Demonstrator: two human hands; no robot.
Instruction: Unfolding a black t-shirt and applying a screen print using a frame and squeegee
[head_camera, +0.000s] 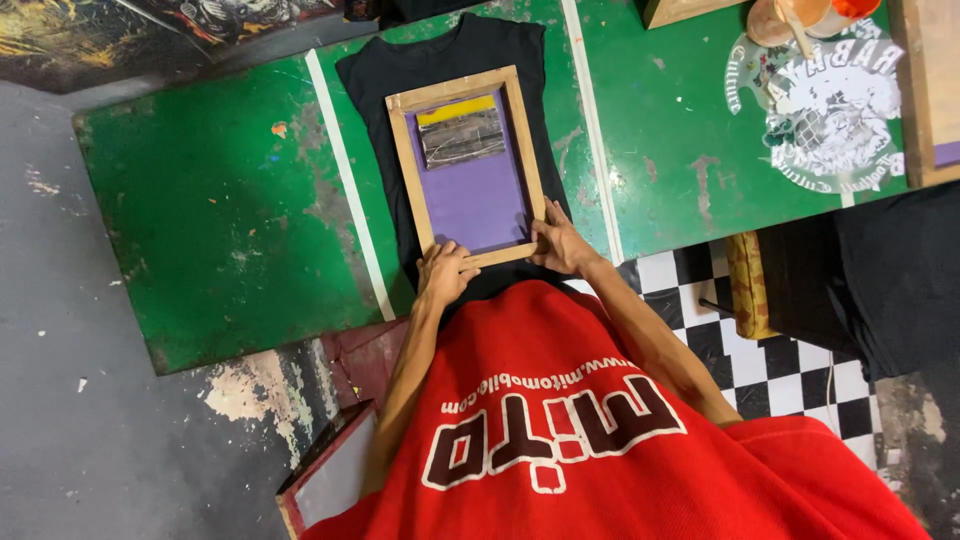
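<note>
— Two hands on it, both at the near rail. The left hand (445, 270) lies over the near left corner of the wooden screen frame (466, 163), fingers pressed together and curled onto the wood. The right hand (560, 240) sits at the near right corner, fingers spread along the rail and side.

— And where does the frame lie?

— Flat on a black shirt (450, 55) spread over the green desk (220, 200), between two white stripes painted on the top. Inside the frame is a purple mesh (475, 200), with a yellow strip and a grey smeared patch (461, 135) at the far end.

— How would you say it handles?

— My guess: the wood is stiff and light, an easy lift for two hands. The mesh is the delicate part, taut and thin, so a fingertip pushed into it could slacken or mark it. The shirt beneath is soft and would bunch or drag if the frame slid sideways.

— So where to take hold?

— On the wooden rails only, at the corners or along the two long sides, keeping clear of the purple area. The grey patch looks like wet ink, though I cannot tell for sure, so best kept level.
</note>
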